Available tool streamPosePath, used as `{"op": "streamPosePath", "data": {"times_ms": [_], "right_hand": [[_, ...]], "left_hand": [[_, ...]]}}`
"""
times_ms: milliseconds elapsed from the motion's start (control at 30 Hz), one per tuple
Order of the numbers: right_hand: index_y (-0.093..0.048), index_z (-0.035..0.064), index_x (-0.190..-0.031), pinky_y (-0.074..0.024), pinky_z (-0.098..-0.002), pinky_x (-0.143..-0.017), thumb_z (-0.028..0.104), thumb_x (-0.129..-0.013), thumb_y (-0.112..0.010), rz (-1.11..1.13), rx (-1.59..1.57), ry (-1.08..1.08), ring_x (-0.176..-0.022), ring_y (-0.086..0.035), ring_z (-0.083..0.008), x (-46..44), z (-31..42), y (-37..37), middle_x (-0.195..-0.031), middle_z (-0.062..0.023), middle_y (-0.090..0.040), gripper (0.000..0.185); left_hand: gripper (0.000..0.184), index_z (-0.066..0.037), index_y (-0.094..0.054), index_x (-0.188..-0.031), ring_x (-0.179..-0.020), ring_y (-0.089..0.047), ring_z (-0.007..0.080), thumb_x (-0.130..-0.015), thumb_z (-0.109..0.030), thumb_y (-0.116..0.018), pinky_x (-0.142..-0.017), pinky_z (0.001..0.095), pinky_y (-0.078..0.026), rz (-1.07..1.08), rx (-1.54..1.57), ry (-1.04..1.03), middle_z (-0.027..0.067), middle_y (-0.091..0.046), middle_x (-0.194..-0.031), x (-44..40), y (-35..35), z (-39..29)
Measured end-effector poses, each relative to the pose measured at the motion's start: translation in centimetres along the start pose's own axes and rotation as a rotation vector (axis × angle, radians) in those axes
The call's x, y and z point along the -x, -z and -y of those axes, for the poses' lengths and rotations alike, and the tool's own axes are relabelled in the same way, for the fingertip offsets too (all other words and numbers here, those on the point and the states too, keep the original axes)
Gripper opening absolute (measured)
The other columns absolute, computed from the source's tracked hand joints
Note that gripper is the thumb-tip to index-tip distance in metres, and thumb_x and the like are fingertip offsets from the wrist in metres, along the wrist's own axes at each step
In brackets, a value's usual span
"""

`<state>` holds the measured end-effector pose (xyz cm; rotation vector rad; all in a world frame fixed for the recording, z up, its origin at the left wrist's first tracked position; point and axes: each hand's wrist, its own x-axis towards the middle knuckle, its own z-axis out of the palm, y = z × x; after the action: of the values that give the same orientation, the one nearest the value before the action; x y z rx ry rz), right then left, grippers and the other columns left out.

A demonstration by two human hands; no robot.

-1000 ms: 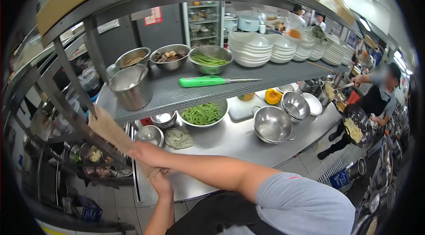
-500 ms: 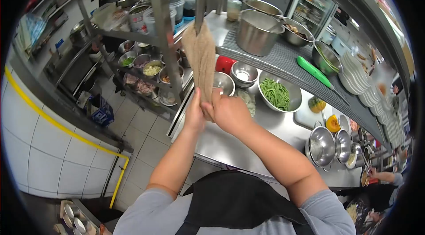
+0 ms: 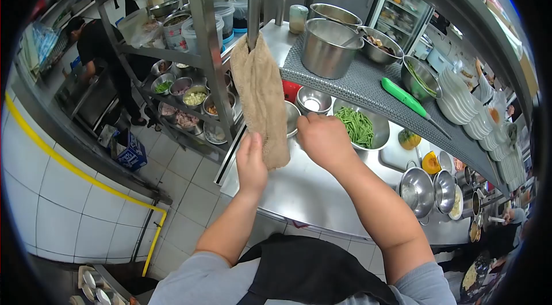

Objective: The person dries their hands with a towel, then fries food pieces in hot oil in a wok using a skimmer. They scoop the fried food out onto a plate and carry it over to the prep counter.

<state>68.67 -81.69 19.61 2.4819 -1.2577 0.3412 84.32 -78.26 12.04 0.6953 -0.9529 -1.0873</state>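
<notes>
A tan towel (image 3: 265, 104) hangs from an upright metal post. My left hand (image 3: 251, 161) is at its lower left edge, touching the cloth with the fingers stretched upward; part of the fingers is hidden. To the right of the towel, and apart from it, is my right hand (image 3: 325, 141). Its fingers are curled in, with the back of the hand toward me, so what is inside cannot be seen. Just beyond it stand a small metal bowl (image 3: 314, 99) and a large bowl of green beans (image 3: 355, 127).
Above the steel counter (image 3: 310, 190) runs a shelf with a large pot (image 3: 328, 52), a green-handled tool (image 3: 405, 96) and stacked white plates (image 3: 454, 95). Metal colanders (image 3: 417, 191) stand at the right. A rack at left holds ingredient bowls. A person (image 3: 106, 55) bends at the far left.
My right hand has left the towel and moved right. The towel, bunched between both hands before, now hangs wider and looser. A person has come into view at the far left.
</notes>
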Motion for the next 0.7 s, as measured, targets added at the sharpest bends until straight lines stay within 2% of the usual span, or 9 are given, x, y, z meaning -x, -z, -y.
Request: {"op": "streamPosePath", "data": {"times_ms": [33,133,167,300,400,567,633,667,700], "right_hand": [[-0.059,0.0035,-0.081,-0.0491,-0.0352,-0.060,0.009,-0.074,-0.054,0.046,0.030,-0.020,-0.069,-0.063,-0.0236,-0.1,-0.1,-0.1,-0.074,-0.0103,-0.060,0.011],[-0.061,0.0048,-0.081,-0.0493,-0.0366,-0.059,0.014,-0.074,-0.055,0.198,-0.031,0.026,-0.067,-0.064,-0.0250,-1.2,0.8,-2.6,-0.076,-0.0123,-0.064,0.013],[-0.061,0.0055,-0.081,-0.0494,-0.0373,-0.058,0.016,-0.074,-0.055,0.302,-0.101,0.076,-0.066,-0.064,-0.0260,-1.4,1.1,-3.3,-0.076,-0.0126,-0.065,0.014],[-0.061,0.0080,-0.085,-0.0488,-0.0411,-0.057,0.020,-0.077,-0.053,0.178,-0.199,0.116,-0.065,-0.064,-0.0295,-1.8,0.7,-3.2,-0.074,-0.0117,-0.065,0.017],[-0.061,0.0079,-0.086,-0.0476,-0.0386,-0.063,0.020,-0.078,-0.052,0.173,-0.244,0.127,-0.071,-0.063,-0.0280,-1.7,1.1,-4.0,-0.080,-0.0117,-0.065,0.017],[-0.059,0.0062,-0.084,-0.0456,-0.0365,-0.069,0.016,-0.079,-0.051,0.072,-0.247,0.194,-0.076,-0.061,-0.0270,-0.8,1.9,-3.3,-0.080,-0.0115,-0.063,0.014],[-0.058,0.0052,-0.080,-0.0453,-0.0374,-0.068,0.014,-0.078,-0.052,0.032,-0.133,0.299,-0.074,-0.061,-0.0263,0.5,1.4,-1.1,-0.075,-0.0104,-0.061,0.011],[-0.058,0.0056,-0.077,-0.0450,-0.0370,-0.068,0.015,-0.077,-0.055,-0.017,-0.166,0.266,-0.073,-0.061,-0.0250,1.0,1.1,-0.6,-0.073,-0.0091,-0.060,0.010],[-0.058,0.0056,-0.077,-0.0450,-0.0370,-0.068,0.015,-0.077,-0.055,-0.012,-0.141,0.227,-0.073,-0.061,-0.0250,1.5,0.7,0.1,-0.073,-0.0091,-0.060,0.010]], "left_hand": [[0.040,0.006,-0.048,-0.120,-0.113,-0.047,0.0262,-0.098,-0.025,-0.036,-0.096,0.0344,-0.036,0.014,-0.290,-0.141,0.0168,-0.051,-0.120,0.1,0.1,-0.4],[0.040,0.008,-0.048,-0.120,-0.119,-0.042,0.0299,-0.097,-0.022,-0.036,-0.100,0.0354,-0.032,0.157,-0.542,-0.286,0.0208,-0.047,-0.125,0.5,-2.8,-0.8],[0.040,0.008,-0.048,-0.120,-0.119,-0.042,0.0299,-0.097,-0.022,-0.036,-0.100,0.0354,-0.032,0.157,-0.549,-0.282,0.0208,-0.047,-0.125,0.5,-3.5,-0.3],[0.041,0.009,-0.042,-0.125,-0.122,-0.038,0.0271,-0.098,-0.021,-0.033,-0.102,0.0316,-0.027,0.082,-0.560,-0.342,0.0188,-0.043,-0.128,-0.3,-4.0,1.8],[0.039,0.006,-0.046,-0.123,-0.116,-0.043,0.0223,-0.099,-0.022,-0.034,-0.099,0.0299,-0.029,0.117,-0.460,-0.249,0.0153,-0.048,-0.122,-0.6,-3.2,1.9],[0.034,-0.001,-0.048,-0.119,-0.101,-0.047,0.0121,-0.097,-0.026,-0.043,-0.091,0.0264,-0.035,0.017,-0.088,0.193,0.0047,-0.054,-0.108,-0.3,-1.6,1.6],[0.035,-0.002,-0.044,-0.121,-0.109,-0.049,0.0166,-0.095,-0.025,-0.045,-0.095,0.0313,-0.036,-0.256,0.133,0.232,0.0079,-0.053,-0.115,-0.6,-0.4,3.7],[0.036,-0.001,-0.042,-0.123,-0.112,-0.049,0.0193,-0.096,-0.024,-0.042,-0.097,0.0348,-0.037,-0.170,0.301,0.216,0.0096,-0.052,-0.119,-1.2,1.0,4.5],[0.034,-0.002,-0.045,-0.121,-0.104,-0.051,0.0162,-0.096,-0.026,-0.044,-0.090,0.0300,-0.040,-0.269,0.350,0.189,0.0077,-0.053,-0.112,-1.5,1.4,4.8]]}}
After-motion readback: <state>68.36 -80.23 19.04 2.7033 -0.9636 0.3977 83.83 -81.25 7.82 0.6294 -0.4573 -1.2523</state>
